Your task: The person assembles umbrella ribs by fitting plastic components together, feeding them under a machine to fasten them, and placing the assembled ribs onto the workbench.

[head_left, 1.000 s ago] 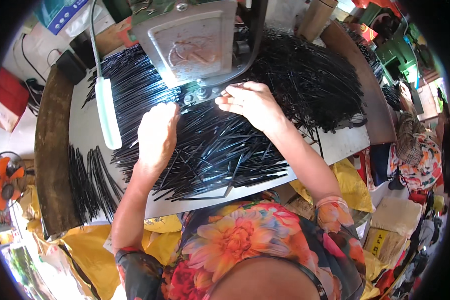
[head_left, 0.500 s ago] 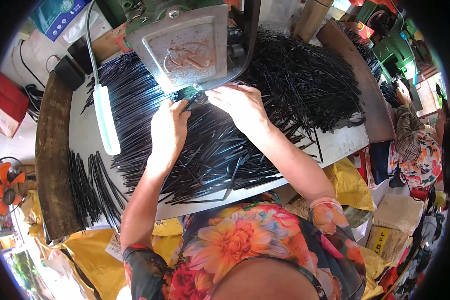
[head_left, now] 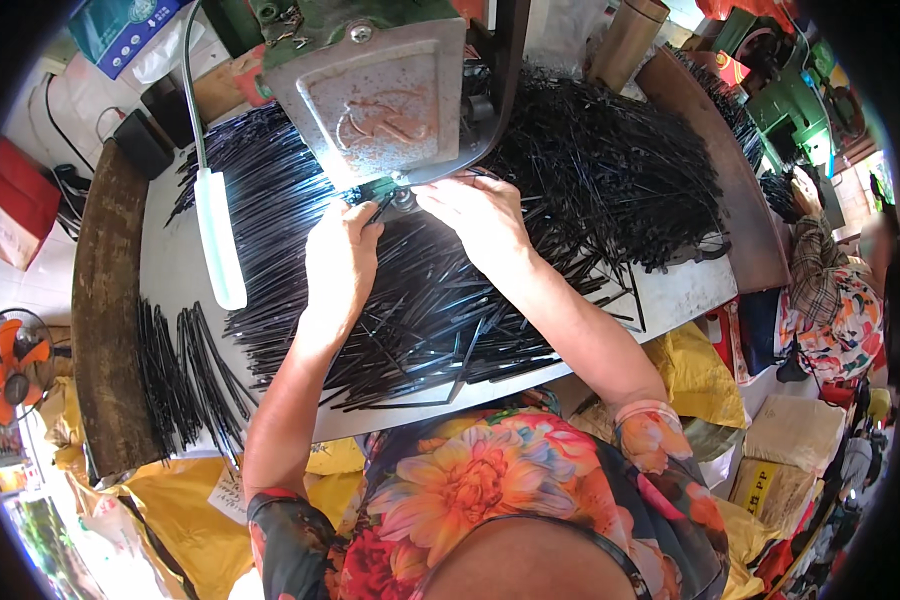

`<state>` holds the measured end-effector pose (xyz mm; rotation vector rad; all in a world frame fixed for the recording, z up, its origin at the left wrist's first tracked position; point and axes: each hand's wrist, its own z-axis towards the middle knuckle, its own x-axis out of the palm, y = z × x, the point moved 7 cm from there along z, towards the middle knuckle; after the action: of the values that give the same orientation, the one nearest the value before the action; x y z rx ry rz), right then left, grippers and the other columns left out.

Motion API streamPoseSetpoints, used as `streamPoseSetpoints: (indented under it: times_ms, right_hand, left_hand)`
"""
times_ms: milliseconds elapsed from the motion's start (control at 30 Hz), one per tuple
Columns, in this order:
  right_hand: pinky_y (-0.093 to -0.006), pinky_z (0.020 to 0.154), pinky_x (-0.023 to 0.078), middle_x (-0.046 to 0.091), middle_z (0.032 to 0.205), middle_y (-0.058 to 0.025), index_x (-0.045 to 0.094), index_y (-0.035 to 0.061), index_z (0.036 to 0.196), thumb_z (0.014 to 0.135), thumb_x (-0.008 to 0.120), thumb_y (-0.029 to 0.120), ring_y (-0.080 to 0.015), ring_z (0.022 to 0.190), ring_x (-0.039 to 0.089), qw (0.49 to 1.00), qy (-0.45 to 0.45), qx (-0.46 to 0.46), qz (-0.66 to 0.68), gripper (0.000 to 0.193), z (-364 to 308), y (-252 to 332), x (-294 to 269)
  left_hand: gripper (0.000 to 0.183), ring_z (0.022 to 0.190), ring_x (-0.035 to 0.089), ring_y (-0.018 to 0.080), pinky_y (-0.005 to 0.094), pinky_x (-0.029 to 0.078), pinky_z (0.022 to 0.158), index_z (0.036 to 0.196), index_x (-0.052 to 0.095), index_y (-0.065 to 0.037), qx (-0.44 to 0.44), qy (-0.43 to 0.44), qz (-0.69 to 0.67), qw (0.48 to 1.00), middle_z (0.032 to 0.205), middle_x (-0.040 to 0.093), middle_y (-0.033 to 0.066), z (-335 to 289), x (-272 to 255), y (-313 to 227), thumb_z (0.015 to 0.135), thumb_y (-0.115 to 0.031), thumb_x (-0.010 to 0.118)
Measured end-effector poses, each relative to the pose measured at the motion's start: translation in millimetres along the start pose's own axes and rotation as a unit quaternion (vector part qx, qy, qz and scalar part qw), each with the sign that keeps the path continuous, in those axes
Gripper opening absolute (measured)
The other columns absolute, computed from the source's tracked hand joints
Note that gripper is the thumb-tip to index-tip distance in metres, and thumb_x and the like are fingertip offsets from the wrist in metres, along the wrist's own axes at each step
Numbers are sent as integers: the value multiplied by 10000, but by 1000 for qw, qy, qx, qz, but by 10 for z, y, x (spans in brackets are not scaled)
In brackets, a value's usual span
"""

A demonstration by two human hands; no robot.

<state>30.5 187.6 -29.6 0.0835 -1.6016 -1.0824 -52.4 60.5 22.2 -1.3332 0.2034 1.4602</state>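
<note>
Both my hands work under the head of a green machine with a rusty metal cover plate. My left hand is closed, thumb and forefinger pinching a thin black strip at the left side of the small metal part below the head. My right hand reaches in from the right, its fingers drawn together by that same part. Whatever its fingertips grip is hidden in glare and behind the machine. Many loose black strips lie under and around both hands.
A lit white lamp on a bent neck hangs left of the machine. A dense black heap covers the right of the table. Wooden boards edge the table. At the far right, a co-worker's arm reaches to another green machine.
The view has shifted slightly, so the machine appears a little further right and lower. Both hands stay at the machine. Less of the strip by my left fingers shows.
</note>
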Motion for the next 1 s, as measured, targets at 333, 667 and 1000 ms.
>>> streamPoseSetpoints:
  times_ms: [333,667,1000]
  right_hand:
    - [-307,795,499,567,919,-220,495,-142,921,804,489,30,-263,851,595,998,-26,-6,-51,208,-18,29,20]
    - [-369,856,475,544,933,-270,473,-168,941,829,439,28,-328,909,570,998,-35,47,35,229,-18,76,-99]
    - [-236,455,471,583,673,-104,540,-2,707,758,560,114,-149,528,572,946,23,242,-216,129,-326,23,170]
  left_hand:
    - [203,674,557,275,338,442,617,909,608,-16,13,0,15,1000,771,535,144,-5,52,4,714,-72,591]
    - [146,573,525,236,320,430,513,848,570,-27,94,25,140,985,683,512,119,-86,-200,-80,773,-151,559]
    - [91,424,459,82,196,319,340,780,531,-48,-330,251,-466,782,604,536,29,-590,16,247,810,-129,559]
